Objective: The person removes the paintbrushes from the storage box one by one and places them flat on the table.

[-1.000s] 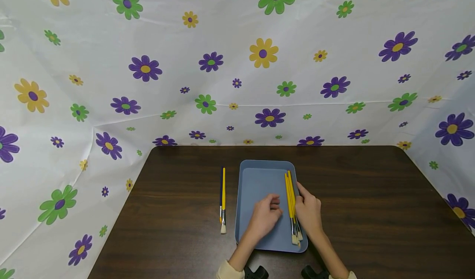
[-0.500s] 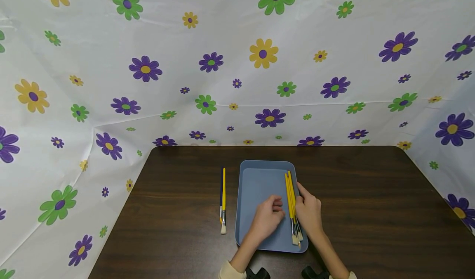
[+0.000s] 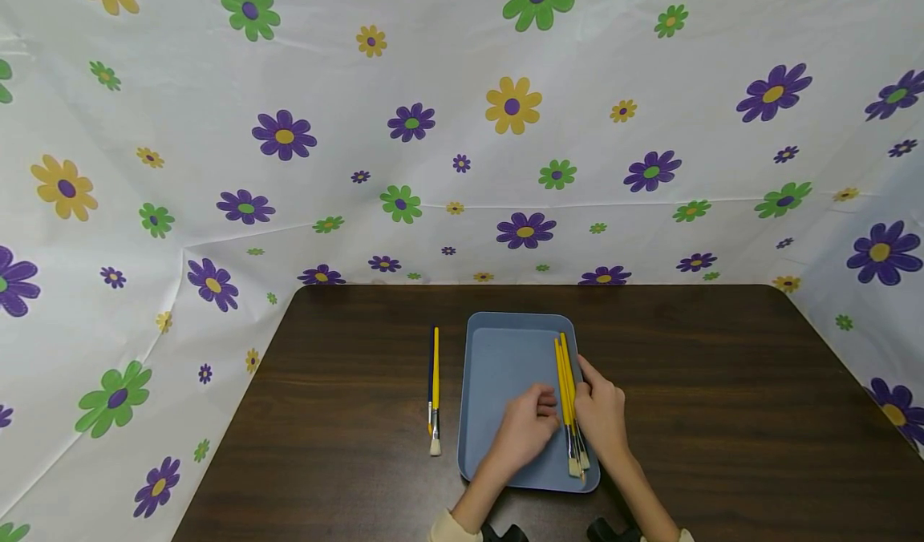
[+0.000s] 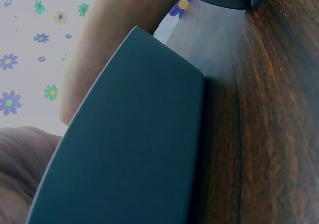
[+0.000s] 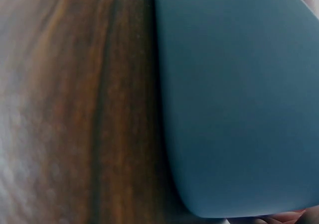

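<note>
A blue-grey tray (image 3: 508, 349) lies on the dark table. Several yellow-handled paintbrushes (image 3: 564, 378) lie together along its right side, pale bristles toward the person. My left hand (image 3: 523, 426) hovers over the tray's middle, just left of these brushes, fingers loosely curled with nothing visible in them. At the tray's right rim is my right hand (image 3: 602, 418), its index finger reaching along the rim and its thumb beside the brush handles; I cannot tell if it pinches anything. In both wrist views the tray's outer wall (image 4: 134, 129) fills much of the picture and hides most of the fingers.
Left of the tray, a yellow paintbrush (image 3: 436, 382) and a dark blue paintbrush (image 3: 431, 366) lie side by side on the table (image 3: 346, 414). A white flowered cloth (image 3: 433, 61) hangs behind the table and at its sides.
My left hand has shifted slightly right across the tray, closer to the yellow brushes. The right hand, the tray and the brushes stay where they were.
</note>
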Tool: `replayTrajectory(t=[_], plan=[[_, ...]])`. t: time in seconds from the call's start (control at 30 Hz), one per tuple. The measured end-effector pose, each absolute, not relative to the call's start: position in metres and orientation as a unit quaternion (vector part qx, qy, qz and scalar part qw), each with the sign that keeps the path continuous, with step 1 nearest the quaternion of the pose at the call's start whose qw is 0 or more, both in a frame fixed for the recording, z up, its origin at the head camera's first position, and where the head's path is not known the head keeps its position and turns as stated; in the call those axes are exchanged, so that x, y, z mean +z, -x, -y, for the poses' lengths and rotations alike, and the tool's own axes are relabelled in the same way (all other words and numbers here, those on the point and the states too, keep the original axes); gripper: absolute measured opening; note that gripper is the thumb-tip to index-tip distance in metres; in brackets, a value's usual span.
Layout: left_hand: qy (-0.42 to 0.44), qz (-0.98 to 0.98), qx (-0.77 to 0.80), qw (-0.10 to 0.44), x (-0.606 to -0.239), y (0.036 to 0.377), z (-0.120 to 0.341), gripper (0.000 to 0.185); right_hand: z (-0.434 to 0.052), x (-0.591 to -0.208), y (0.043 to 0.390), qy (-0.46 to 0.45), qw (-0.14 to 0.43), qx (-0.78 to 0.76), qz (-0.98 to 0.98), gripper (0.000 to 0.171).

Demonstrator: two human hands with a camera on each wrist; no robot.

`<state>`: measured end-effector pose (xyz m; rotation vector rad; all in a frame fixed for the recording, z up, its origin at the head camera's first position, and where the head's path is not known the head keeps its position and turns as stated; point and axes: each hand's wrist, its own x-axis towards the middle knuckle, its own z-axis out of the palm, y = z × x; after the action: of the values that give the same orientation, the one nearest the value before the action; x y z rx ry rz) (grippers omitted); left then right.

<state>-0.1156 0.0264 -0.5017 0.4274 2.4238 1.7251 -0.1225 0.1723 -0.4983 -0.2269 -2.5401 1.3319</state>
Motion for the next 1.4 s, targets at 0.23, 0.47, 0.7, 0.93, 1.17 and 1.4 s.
replayTrajectory(t=[0.23,0.47,0.7,0.93,1.17,1.4], plan=[[-0.150,-0.802,0.574,0.067,-0.501,0.116,-0.027,0.036,-0.172,-0.498,0.123,0.079,0.134,0.459,0.875,0.048],[-0.159,-0.803,0.569,0.072,-0.502,0.116,-0.029,0.036,-0.172,-0.498,0.123,0.076,0.134,0.460,0.875,0.048],[-0.155,-0.806,0.566,0.076,-0.500,0.116,-0.030,0.036,-0.171,-0.497,0.123,0.075,0.138,0.457,0.876,0.049],[-0.144,-0.814,0.560,0.060,-0.499,0.114,-0.033,0.036,-0.171,-0.498,0.123,0.076,0.136,0.456,0.876,0.049],[-0.110,-0.802,0.583,0.069,-0.498,0.114,-0.038,0.038,-0.171,-0.498,0.123,0.075,0.134,0.459,0.875,0.049],[-0.073,-0.764,0.634,0.094,-0.498,0.113,-0.041,0.044,-0.171,-0.497,0.122,0.076,0.129,0.461,0.874,0.050]])
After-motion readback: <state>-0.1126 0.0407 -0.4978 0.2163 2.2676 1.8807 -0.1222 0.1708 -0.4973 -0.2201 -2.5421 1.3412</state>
